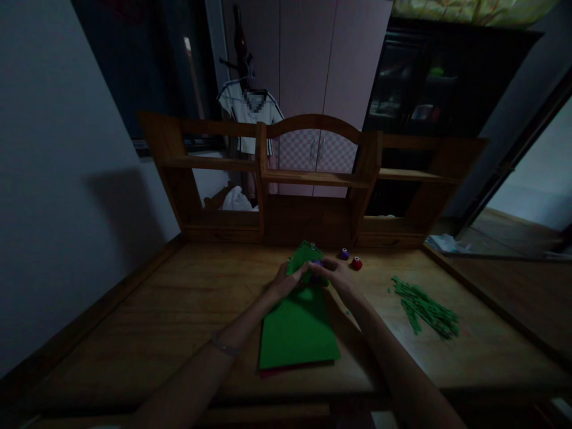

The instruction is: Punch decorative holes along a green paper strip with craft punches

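My left hand (289, 277) is closed on a piece of green paper (300, 257) with a notched or scalloped edge. My right hand (336, 271) grips a small purple craft punch (317, 263) at the edge of that piece; the fingers partly hide it. Both hands meet above the far end of a stack of green paper sheets (300, 330). A sliver of red shows under the stack's near edge. Beyond my right hand stand a second purple punch (344, 254) and a red punch (356, 263). The dim light blurs fine detail at the fingertips.
A pile of thin green paper strips (426, 310) lies on the right of the wooden desk (187, 310). A wooden shelf unit (313, 176) rises along the desk's back edge. A wall (67, 196) borders the left side. A shirt (254, 113) hangs behind.
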The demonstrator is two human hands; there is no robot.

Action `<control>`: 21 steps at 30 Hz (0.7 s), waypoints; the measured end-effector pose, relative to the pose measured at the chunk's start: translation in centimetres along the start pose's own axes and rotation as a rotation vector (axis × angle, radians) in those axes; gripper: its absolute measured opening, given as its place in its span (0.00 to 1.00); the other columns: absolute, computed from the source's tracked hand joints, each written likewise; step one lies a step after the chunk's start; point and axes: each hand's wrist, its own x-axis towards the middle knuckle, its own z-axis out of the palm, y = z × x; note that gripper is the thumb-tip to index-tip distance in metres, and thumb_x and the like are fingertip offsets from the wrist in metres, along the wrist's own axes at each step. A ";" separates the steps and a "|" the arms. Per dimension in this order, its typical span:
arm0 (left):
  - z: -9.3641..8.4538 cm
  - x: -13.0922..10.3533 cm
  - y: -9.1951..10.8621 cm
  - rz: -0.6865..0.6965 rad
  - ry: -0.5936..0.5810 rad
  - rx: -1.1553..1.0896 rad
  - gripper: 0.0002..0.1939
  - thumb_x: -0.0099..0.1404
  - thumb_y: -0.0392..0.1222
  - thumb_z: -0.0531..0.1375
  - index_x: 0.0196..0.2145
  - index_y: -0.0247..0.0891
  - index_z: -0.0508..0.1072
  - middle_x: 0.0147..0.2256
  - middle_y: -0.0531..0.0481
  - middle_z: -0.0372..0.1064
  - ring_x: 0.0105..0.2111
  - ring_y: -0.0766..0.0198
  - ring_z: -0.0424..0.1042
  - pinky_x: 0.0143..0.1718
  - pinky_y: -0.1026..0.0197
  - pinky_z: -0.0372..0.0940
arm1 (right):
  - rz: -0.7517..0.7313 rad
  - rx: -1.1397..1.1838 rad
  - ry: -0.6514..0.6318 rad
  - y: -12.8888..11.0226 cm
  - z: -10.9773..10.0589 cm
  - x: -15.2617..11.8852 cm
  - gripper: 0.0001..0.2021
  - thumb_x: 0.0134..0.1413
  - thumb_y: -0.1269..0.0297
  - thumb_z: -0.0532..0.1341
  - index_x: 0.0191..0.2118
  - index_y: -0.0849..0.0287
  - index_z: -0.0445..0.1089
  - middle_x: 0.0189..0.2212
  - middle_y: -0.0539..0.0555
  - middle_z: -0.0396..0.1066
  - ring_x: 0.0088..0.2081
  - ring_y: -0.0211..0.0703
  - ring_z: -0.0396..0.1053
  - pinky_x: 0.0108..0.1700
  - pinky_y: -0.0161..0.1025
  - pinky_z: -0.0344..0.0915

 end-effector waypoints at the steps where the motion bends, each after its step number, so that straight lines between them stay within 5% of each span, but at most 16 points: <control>1: 0.0 0.0 0.0 -0.001 -0.002 0.001 0.27 0.56 0.60 0.58 0.45 0.36 0.73 0.37 0.45 0.74 0.34 0.57 0.73 0.31 0.61 0.68 | 0.003 -0.005 0.002 0.0 0.0 0.0 0.17 0.42 0.50 0.64 0.32 0.59 0.71 0.30 0.53 0.72 0.32 0.43 0.69 0.33 0.37 0.62; 21: 0.5 -0.6 2.0 0.180 -0.040 0.138 0.23 0.59 0.56 0.55 0.42 0.36 0.75 0.40 0.46 0.74 0.41 0.55 0.72 0.41 0.58 0.66 | 0.001 0.078 0.034 0.3 0.1 0.2 0.18 0.38 0.48 0.66 0.29 0.59 0.71 0.26 0.52 0.71 0.29 0.42 0.67 0.30 0.37 0.61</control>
